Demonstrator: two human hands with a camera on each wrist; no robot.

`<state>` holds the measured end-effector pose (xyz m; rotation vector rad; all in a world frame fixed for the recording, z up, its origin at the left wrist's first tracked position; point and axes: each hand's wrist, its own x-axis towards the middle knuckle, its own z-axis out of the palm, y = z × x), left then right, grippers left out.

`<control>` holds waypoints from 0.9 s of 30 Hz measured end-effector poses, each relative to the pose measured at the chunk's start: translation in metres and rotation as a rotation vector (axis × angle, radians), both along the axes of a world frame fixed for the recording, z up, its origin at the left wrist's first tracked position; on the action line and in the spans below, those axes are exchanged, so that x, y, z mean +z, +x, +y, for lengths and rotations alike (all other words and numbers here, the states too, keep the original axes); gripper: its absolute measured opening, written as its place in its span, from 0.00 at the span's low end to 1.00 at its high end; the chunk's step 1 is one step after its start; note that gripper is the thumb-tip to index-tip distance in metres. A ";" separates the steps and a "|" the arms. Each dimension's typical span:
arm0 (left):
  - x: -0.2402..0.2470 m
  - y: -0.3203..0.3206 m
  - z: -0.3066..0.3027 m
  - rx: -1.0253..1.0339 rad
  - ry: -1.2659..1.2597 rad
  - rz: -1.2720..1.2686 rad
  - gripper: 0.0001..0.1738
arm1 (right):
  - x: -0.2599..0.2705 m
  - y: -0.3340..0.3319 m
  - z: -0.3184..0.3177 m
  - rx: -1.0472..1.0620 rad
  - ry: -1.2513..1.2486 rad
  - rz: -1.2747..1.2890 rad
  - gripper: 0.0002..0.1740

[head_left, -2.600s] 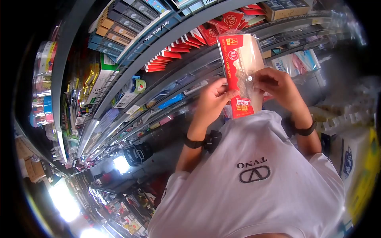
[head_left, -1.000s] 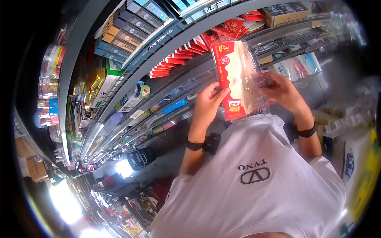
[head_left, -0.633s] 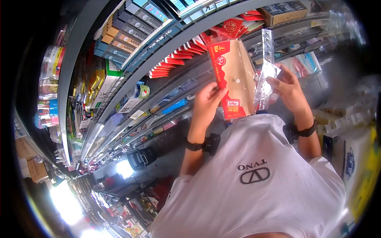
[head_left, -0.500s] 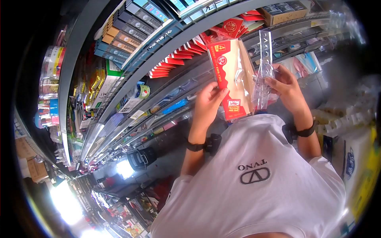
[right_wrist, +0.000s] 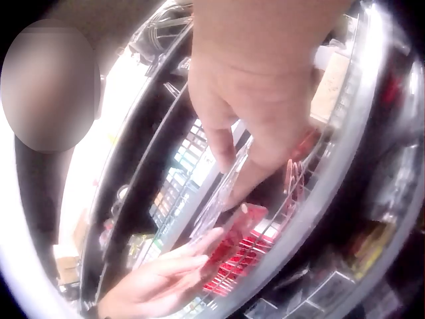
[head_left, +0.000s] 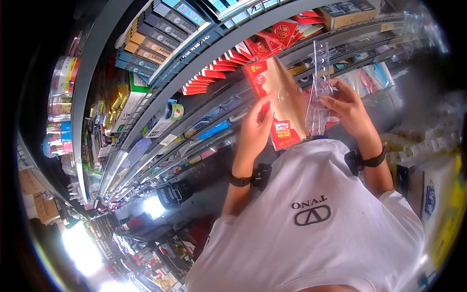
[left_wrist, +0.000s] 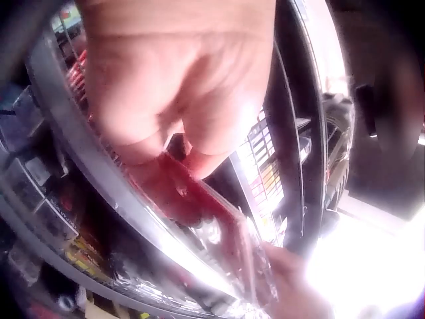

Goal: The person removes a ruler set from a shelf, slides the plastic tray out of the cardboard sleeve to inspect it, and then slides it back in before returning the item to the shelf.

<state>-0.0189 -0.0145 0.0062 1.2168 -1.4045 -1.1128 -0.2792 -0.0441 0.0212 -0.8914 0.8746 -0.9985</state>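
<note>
My left hand (head_left: 255,127) pinches a flat red-and-tan ruler-set pouch (head_left: 284,129) by its left edge, the thumb lying on the front. The pouch has a clear cover and a round snap button, and it leans tilted to the left. My right hand (head_left: 348,104) holds several clear plastic rulers (head_left: 321,63), upright in a stack just right of the pouch, between thumb and fingers. A long ruler with small cutouts rises above the others. In the right wrist view, the clear rulers (right_wrist: 216,199) stand close to the pouch's red edge (right_wrist: 242,229).
Grey shelves (head_left: 194,80) curve ahead and to the left, holding rows of red packets (head_left: 214,70) and dark boxes (head_left: 155,36). A cardboard box (head_left: 348,18) stands at the upper shelf's right. White-and-yellow packs (head_left: 428,199) are at my right, and a black container (head_left: 172,194) lies lower left.
The right hand has drawn the clear rulers out of the pouch to the right. The pouch has tilted further left, and the left thumb has shifted up its front.
</note>
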 end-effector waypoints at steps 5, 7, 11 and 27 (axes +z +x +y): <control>0.004 -0.012 -0.001 0.024 -0.027 -0.078 0.13 | 0.006 0.010 0.004 0.022 -0.006 0.022 0.18; 0.014 -0.022 0.000 0.015 0.048 -0.079 0.13 | 0.011 0.015 0.005 0.019 -0.018 0.094 0.18; 0.023 -0.033 0.000 -0.002 -0.034 -0.224 0.16 | 0.005 0.024 0.007 -0.015 -0.076 0.075 0.19; 0.033 -0.028 0.006 -0.013 0.242 0.197 0.12 | 0.015 0.020 0.015 0.111 0.087 -0.230 0.18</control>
